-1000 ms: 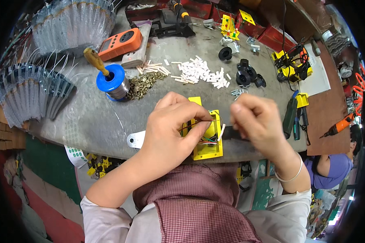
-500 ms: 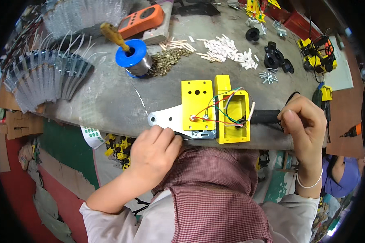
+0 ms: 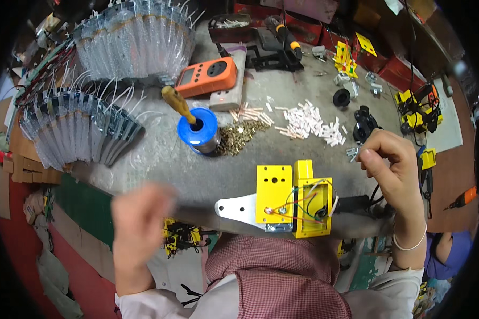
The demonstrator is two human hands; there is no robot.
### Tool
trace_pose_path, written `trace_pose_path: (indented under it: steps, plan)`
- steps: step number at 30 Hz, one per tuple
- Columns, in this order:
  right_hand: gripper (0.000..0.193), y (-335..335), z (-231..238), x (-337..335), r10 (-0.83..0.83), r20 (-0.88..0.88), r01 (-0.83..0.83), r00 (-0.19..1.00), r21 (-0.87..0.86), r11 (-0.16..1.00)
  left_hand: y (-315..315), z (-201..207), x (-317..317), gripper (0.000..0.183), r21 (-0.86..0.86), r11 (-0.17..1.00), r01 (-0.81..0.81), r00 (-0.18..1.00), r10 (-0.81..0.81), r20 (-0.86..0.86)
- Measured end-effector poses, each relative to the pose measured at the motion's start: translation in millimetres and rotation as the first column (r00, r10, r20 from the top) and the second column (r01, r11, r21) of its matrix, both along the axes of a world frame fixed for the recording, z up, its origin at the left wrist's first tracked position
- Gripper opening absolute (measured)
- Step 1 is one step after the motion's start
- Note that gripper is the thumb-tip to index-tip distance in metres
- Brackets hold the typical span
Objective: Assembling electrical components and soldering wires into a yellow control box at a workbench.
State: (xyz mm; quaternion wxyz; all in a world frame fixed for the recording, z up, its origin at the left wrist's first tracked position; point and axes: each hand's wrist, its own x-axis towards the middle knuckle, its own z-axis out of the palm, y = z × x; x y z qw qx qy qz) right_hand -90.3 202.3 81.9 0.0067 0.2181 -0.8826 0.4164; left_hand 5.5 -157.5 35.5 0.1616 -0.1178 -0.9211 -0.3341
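Observation:
A yellow housing (image 3: 299, 229) lies open at the table's near edge, with red, green and white wires running inside it. The wires reach a flat yellow plate (image 3: 271, 194) on its left, which overlaps a white metal bracket (image 3: 234, 208). From the housing's right side comes a black cable grip (image 3: 351, 204). My left hand (image 3: 141, 223) is off to the left of the bracket, apart from it and smeared by motion. Above and right of the housing, my right hand (image 3: 391, 165) has curled fingers beside some silver screws (image 3: 352, 153); whether they hold anything is hidden.
Behind the housing stand a blue solder spool (image 3: 210, 142) with a wooden-handled tool (image 3: 176, 103) in it, brass pieces (image 3: 242, 138) and white sleeves (image 3: 308, 121). An orange meter (image 3: 207, 77) lies farther back. Bundled clear-wrapped strips (image 3: 77, 127) fan out at left.
My left hand has left the bracket and swung left. My right hand has come away from the black cable grip. The view has shifted, showing more of the table's far side.

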Motion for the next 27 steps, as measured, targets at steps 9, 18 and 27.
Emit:
trace_pose_path:
  steps: [9,18,27]
  plan:
    - [0.01,-45,8,-49,0.16,0.037,-0.158,0.986,-0.059,0.986,7,61,-183,0.017,0.164,0.984,0.073,0.809,0.038,-0.586]
    - [0.033,-37,38,-9,0.15,-0.46,-0.179,0.875,-0.021,0.984,134,55,-124,0.018,0.088,0.906,0.414,0.557,-0.176,-0.812]
    - [0.027,-42,68,12,0.124,-0.544,-0.27,0.83,-0.197,0.942,117,91,-90,0.014,0.037,0.839,0.542,0.644,-0.387,-0.66]
